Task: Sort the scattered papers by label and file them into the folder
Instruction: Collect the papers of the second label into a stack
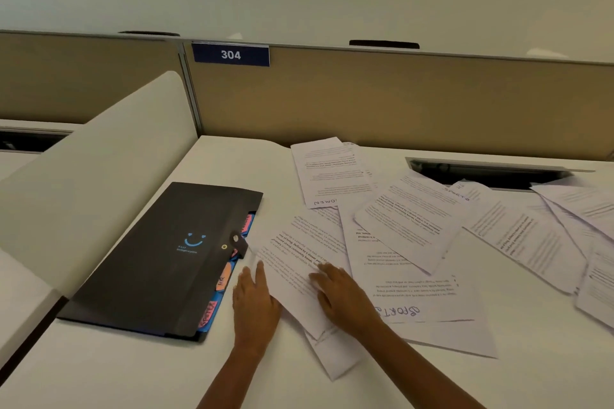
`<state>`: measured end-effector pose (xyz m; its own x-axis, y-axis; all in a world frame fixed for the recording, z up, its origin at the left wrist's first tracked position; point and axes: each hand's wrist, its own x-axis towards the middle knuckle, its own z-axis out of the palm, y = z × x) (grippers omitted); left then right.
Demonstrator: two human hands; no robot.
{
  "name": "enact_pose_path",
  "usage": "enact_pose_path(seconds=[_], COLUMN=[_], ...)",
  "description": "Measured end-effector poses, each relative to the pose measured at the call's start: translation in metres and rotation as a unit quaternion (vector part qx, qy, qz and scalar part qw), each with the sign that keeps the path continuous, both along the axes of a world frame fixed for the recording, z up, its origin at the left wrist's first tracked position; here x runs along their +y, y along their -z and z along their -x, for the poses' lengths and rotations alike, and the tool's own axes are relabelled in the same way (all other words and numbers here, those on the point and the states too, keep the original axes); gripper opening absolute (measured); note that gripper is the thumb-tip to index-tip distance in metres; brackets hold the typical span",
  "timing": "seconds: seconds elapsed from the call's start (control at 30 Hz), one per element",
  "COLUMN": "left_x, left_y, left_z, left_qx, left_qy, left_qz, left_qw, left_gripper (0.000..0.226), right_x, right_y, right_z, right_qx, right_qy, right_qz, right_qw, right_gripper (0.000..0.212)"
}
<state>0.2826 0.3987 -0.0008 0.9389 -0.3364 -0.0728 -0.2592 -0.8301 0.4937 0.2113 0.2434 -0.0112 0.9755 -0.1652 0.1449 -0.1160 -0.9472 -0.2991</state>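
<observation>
Beside the matte black folder (159, 259), both hands' flat, straight fingers (257, 276) on thin white sheet (292, 262)

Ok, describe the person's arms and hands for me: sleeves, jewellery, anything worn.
Both forearms are bare as far as the bottom edge of the head view; no sleeves show. The left hand and right hand wear no gloves, and no rings, watch or bracelets are visible. The fingers look unadorned, though nail detail is too blurred to tell.

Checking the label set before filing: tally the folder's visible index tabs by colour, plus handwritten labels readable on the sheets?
Tabs on the folder edge:
Pink tabs: 2
Orange tab: 1
Handwritten labels:
SPORTS: 2
WOMEN: 1
Total: 6
Other sheets' labels are hidden or too blurred.
</observation>
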Motion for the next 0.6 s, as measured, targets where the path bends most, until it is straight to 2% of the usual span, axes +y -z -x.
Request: enact_pose_path(seconds=[0.07, 0.13, 0.27, 0.43, 0.6], left_x=[-0.003, -0.002, -0.001, -0.013, -0.018], left_y=[-0.005, -0.007, -0.005, -0.022, -0.028], left_z=[0.001, 0.005, 0.011, -0.008, -0.046], left_qx=[0.023, 0.014, -0.046, -0.087, -0.031], left_qy=[-0.018, -0.019, 0.019, -0.054, -0.085], left_qz=[0.045, 0.047, 0.016, 0.014, 0.059], left_qw=[0.999, 0.999, 0.999, 0.995, 0.994], left_gripper=[0.070, 0.063, 0.052, 0.050, 0.047], right_x=[-0.014, -0.028, -0.055, -0.068, -0.070], right_y=[0.000, 0.001, 0.010, 0.015, 0.018], right_z=[0.012, 0.026, 0.050, 0.053, 0.051], right_qx=[-0.014, -0.003, 0.016, 0.007, -0.028], right_qy=[0.008, 0.015, 0.042, 0.010, 0.030], right_qz=[0.010, 0.017, 0.037, 0.021, -0.045], right_qw=[1.000, 1.000, 0.998, 1.000, 0.998], right_gripper=[0.041, 0.038, 0.064, 0.071, 0.052])
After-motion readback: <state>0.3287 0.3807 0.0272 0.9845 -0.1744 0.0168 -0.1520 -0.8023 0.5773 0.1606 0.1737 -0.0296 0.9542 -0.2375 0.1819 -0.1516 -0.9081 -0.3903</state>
